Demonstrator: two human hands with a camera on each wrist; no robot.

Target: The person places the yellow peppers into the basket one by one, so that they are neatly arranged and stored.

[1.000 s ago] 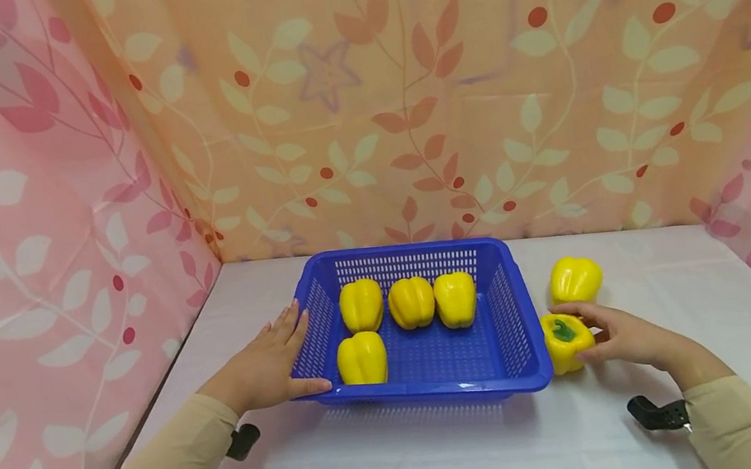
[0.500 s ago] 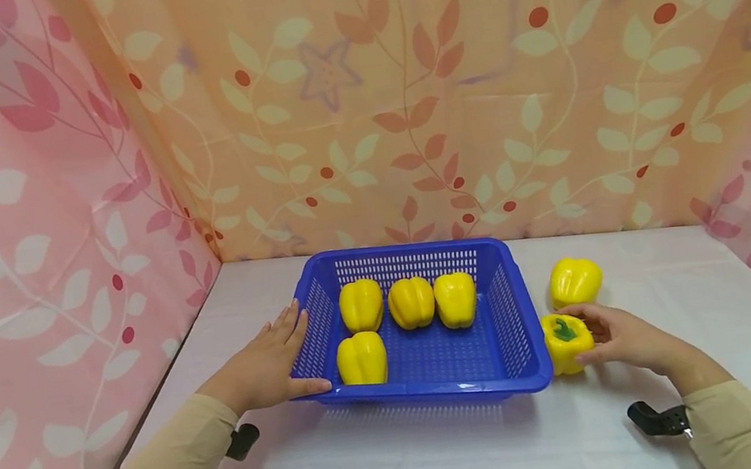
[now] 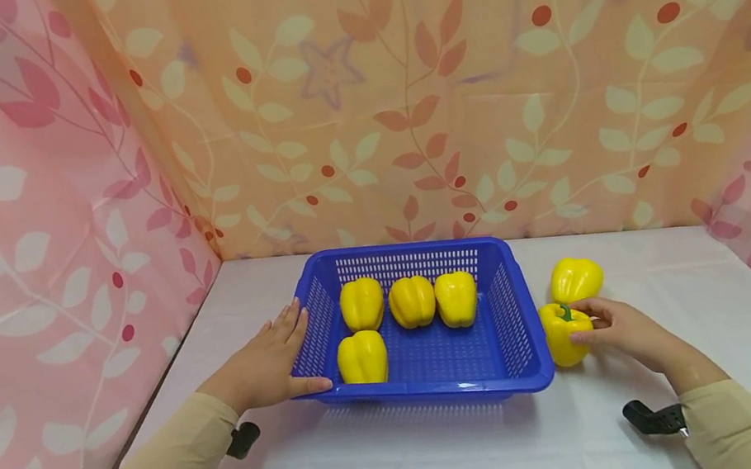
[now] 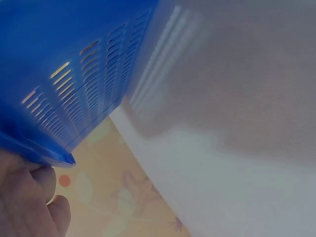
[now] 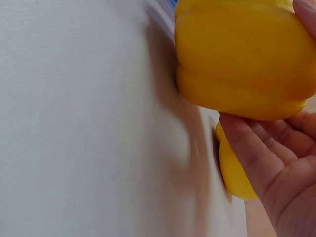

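My right hand (image 3: pixel 627 337) holds a yellow bell pepper (image 3: pixel 566 348) with a green stem, just outside the right wall of a blue plastic basket (image 3: pixel 440 384). In the right wrist view, fingers lie along one side of that pepper, with a fingertip at its opposite upper edge. My left hand (image 3: pixel 266 364) rests on the basket's left rim, fingers spread and straight, thumb along the front corner. Inside the basket lie several yellow bell peppers, one of them at the front left (image 3: pixel 363 358). The left wrist view shows the basket's slotted wall (image 4: pixel 89 74) beside the fingers.
Another yellow bell pepper (image 3: pixel 576 279) lies on the white tablecloth (image 3: pixel 663 284), right of the basket and behind the held one. Floral curtains hang at the back (image 3: pixel 477 124) and left (image 3: pixel 45 242).
The pepper in my right hand has risen slightly and its stem end has tipped, so more of its side shows. My left hand and the basket have stayed in place.
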